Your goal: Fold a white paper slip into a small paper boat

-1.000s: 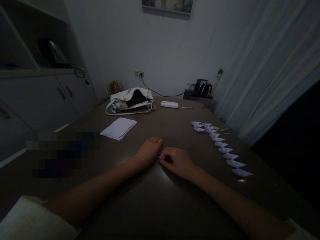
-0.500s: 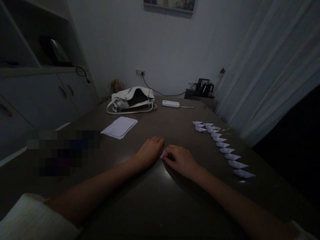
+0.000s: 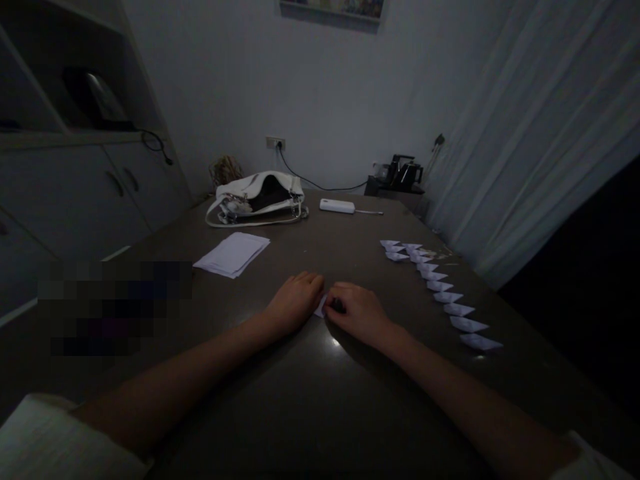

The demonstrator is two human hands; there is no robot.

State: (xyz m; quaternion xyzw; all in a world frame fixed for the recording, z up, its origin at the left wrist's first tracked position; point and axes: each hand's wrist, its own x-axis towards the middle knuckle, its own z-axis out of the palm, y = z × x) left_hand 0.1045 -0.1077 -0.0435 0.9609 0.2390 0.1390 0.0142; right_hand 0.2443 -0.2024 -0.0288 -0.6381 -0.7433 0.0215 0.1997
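**Pressing a fold into a small paper piece**

Your left hand [image 3: 295, 301] and right hand [image 3: 357, 313] lie knuckles-up on the dark table [image 3: 320, 400], fingertips meeting over a small paper piece [image 3: 321, 306]. Only a pale corner shows between your fingers; the rest is hidden beneath them. Both hands look pressed flat upon it, neither fisted nor lifted clear. It reads as a crease being set in mid-fold. The next move likely calls for firm, even fingertip pressure along the edge. Beyond your right fingers runs a row of folded paper boats [image 3: 445, 293]; beyond your left, a stack of sheets [image 3: 233, 254].
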